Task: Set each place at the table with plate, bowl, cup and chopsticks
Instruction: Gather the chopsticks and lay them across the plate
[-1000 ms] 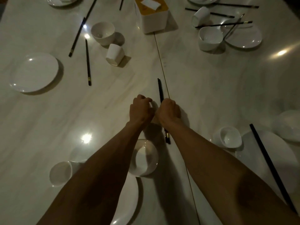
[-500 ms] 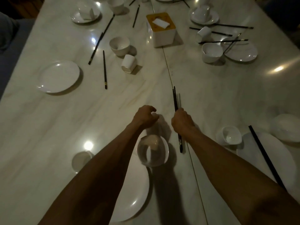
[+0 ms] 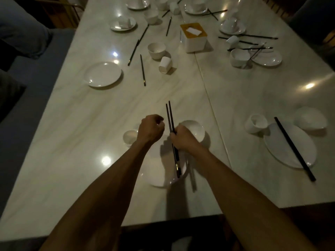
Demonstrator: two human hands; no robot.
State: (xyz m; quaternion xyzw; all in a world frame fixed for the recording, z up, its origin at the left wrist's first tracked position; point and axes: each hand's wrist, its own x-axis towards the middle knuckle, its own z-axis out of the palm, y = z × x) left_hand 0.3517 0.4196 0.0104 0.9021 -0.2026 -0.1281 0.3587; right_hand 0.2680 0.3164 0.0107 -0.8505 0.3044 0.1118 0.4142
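My right hand (image 3: 183, 138) grips a pair of black chopsticks (image 3: 170, 116) near their middle, held above the table with tips pointing away from me. Below them lies a white plate (image 3: 163, 180), partly hidden by my forearms. A white bowl (image 3: 194, 128) sits just behind my right hand. My left hand (image 3: 151, 129) hovers beside the chopsticks with fingers curled and nothing visible in it. A small white cup (image 3: 129, 136) stands left of that hand.
To the right, a plate (image 3: 282, 151) carries black chopsticks (image 3: 294, 148), with a cup (image 3: 255, 123) and an overturned bowl (image 3: 310, 120) beside it. Farther off lie a plate (image 3: 104, 74), bowl (image 3: 156, 50), tipped cup (image 3: 165, 65), loose chopsticks (image 3: 142, 69), a tissue box (image 3: 193, 37). Table edge is near me.
My right hand has lifted the chopsticks off the table and brought them over the plate. The view pulled back, and my left hand moved apart from the right.
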